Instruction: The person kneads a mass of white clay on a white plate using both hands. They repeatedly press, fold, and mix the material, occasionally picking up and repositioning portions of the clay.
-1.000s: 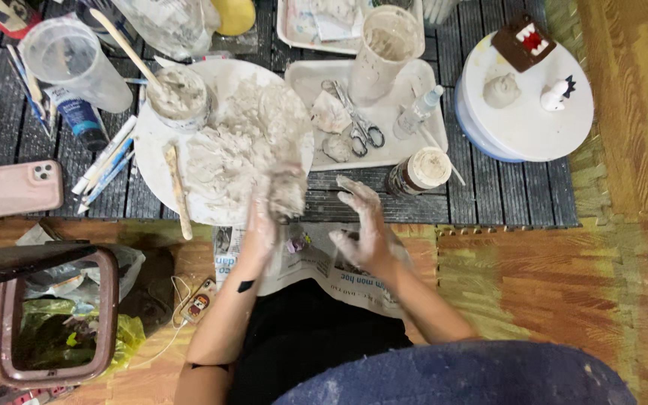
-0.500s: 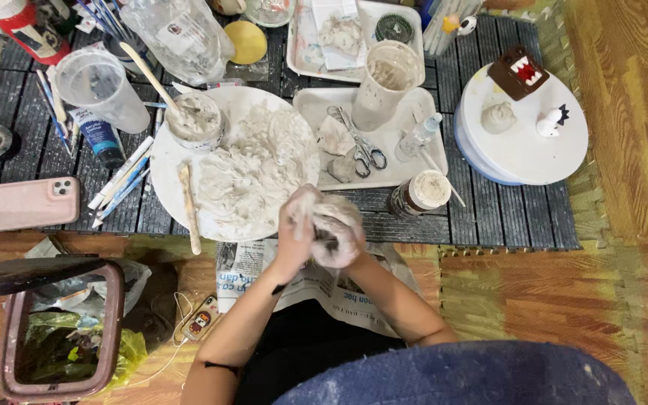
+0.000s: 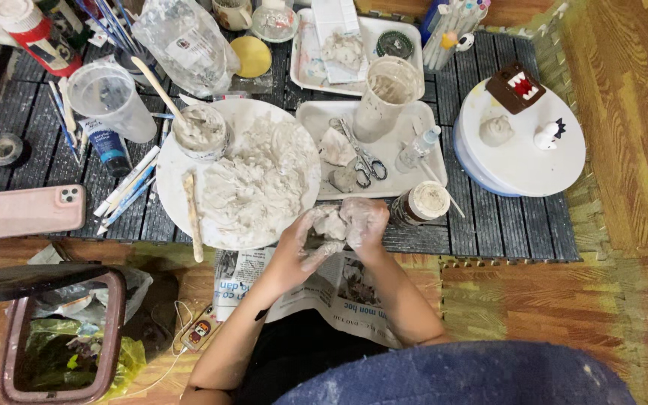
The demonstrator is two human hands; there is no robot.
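Pressing a pale clay lump (image 3: 333,223) between both hands: left hand (image 3: 303,244) cups it from below, right hand (image 3: 365,219) closes over it, just beside the white plate (image 3: 170,196), above the newspaper (image 3: 339,289); best squeezed evenly, turning it, over the paper

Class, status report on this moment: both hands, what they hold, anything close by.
Left hand and right hand cupped together round a clay lump. Held above newspaper. Clay-smeared plate just beyond, jar beside right hand.
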